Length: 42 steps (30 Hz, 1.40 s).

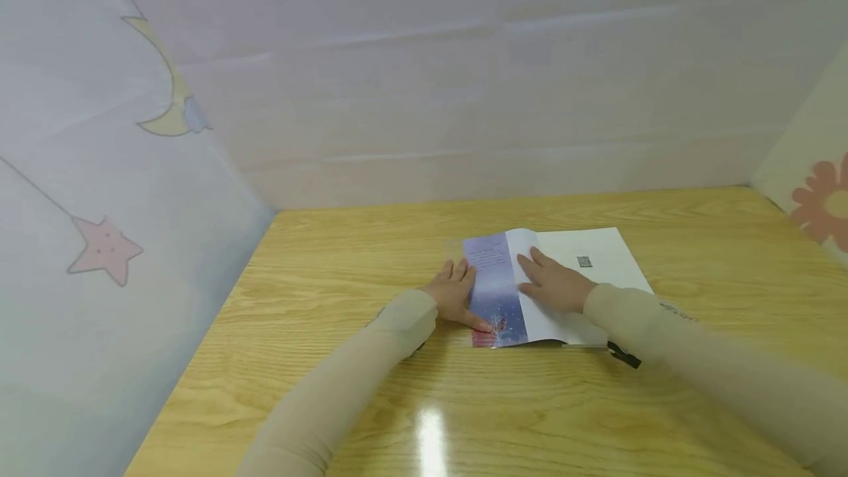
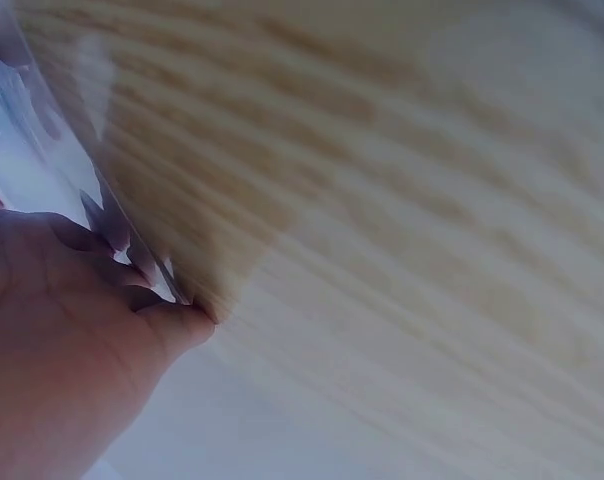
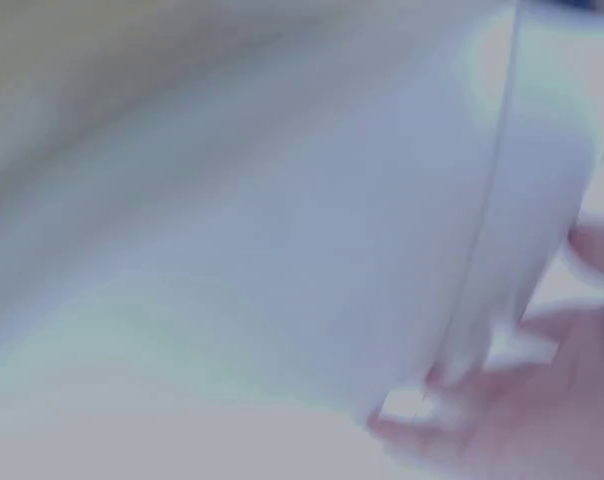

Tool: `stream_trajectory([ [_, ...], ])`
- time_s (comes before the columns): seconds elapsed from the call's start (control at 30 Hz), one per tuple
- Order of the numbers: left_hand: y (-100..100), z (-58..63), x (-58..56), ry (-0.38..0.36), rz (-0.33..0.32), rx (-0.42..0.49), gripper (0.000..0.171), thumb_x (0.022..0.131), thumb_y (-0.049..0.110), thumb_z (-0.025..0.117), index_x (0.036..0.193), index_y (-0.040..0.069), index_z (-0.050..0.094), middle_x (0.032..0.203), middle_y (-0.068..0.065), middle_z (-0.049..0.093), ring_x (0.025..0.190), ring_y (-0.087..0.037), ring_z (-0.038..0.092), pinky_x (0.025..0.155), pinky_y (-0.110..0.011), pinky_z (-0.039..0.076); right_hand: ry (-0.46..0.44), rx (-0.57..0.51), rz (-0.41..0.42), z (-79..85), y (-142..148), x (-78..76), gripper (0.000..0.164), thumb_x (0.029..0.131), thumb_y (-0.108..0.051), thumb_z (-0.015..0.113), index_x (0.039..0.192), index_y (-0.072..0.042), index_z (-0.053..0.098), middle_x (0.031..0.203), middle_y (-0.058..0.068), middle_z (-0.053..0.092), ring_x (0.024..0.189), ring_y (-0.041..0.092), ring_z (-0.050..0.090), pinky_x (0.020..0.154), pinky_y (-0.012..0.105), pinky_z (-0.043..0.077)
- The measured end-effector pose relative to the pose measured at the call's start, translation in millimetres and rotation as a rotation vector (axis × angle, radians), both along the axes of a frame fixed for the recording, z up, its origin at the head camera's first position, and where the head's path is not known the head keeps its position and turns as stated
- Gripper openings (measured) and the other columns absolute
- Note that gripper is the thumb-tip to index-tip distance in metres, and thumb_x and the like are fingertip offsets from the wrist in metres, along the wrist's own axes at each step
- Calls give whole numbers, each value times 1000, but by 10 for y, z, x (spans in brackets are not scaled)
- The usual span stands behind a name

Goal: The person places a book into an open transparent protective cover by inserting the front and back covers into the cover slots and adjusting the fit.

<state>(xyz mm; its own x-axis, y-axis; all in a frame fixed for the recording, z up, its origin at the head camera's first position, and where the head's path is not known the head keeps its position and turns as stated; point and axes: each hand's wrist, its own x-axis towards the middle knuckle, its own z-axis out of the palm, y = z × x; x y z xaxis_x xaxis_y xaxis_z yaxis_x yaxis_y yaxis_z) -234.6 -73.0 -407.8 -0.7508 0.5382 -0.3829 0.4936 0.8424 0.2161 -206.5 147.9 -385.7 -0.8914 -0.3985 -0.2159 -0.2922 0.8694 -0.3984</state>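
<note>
A thin booklet or book cover lies on the table, its purple-blue side printed with text, snow and a small tree. My left hand rests on its left edge with the fingers spread and the thumb near the lower corner. In the left wrist view, clear glossy film runs along the fingers. My right hand lies with extended fingers on the curved white strip beside the purple part. Under and right of that hand extends a white sheet with a small dark printed square. The right wrist view is blurred.
The wood-grain table reaches to a pale wall sheet at the back. A side sheet on the left carries a printed moon and a pink star. At the right is a printed flower.
</note>
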Motion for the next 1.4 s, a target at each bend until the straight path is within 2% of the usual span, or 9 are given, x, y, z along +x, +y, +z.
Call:
stream_trajectory([
  [0.13, -1, 10, 1, -2, 2, -16, 117, 77, 68, 67, 157, 10, 3, 162, -10, -7, 147, -31, -7, 118, -38, 8, -45, -57, 72, 33, 290, -48, 76, 100, -46, 48, 154, 0, 18, 156, 32, 3, 140, 53, 4, 107, 71, 7],
  [0.3, -7, 7, 3, -16, 1, 2, 118, 77, 68, 67, 157, 10, 2, 162, -9, -8, 146, -31, -8, 118, -38, 7, 12, -31, 116, -39, 447, -47, 72, 100, -48, 47, 155, -9, 23, 156, 30, 9, 140, 55, 4, 101, 77, 3],
  [0.57, -19, -45, -28, -49, 23, 38, 120, 76, 66, 69, 156, 11, -2, 161, -9, -13, 146, -28, -13, 118, -40, 5, 62, 33, 151, -50, 422, -2, 63, 103, -47, 40, 155, -16, 25, 158, 27, 10, 141, 53, 4, 100, 78, 0],
  [0.77, -40, -40, -21, -51, 2, 59, 121, 77, 64, 70, 156, 7, -1, 160, -11, -13, 145, -28, -14, 118, -38, 3, 55, 38, 146, -27, 391, 13, 62, 102, -48, 41, 155, -17, 27, 158, 27, 9, 141, 53, 3, 99, 79, -1],
  [0.93, -59, 13, 0, -54, -28, 67, 117, 81, 61, 69, 155, 3, 0, 160, -14, -12, 146, -31, -13, 118, -36, 2, 49, 69, 143, -66, 367, -3, 63, 102, -51, 38, 155, -18, 27, 158, 27, 6, 141, 52, 0, 99, 78, -3],
  [1.17, -84, 98, 49, -71, -34, 83, 115, 82, 58, 69, 155, 2, 1, 161, -14, -11, 146, -30, -12, 118, -37, 3, 62, 85, 143, -92, 334, -2, 65, 101, -53, 39, 154, -18, 29, 158, 28, 7, 141, 52, 1, 99, 79, 0],
  [1.4, -80, 34, 15, -87, -22, 87, 116, 81, 60, 69, 156, 5, -1, 160, -11, -14, 145, -29, -15, 118, -39, 3, 67, 95, 145, -78, 301, 14, 64, 101, -52, 40, 154, -17, 29, 158, 28, 6, 141, 52, 1, 99, 79, 0],
])
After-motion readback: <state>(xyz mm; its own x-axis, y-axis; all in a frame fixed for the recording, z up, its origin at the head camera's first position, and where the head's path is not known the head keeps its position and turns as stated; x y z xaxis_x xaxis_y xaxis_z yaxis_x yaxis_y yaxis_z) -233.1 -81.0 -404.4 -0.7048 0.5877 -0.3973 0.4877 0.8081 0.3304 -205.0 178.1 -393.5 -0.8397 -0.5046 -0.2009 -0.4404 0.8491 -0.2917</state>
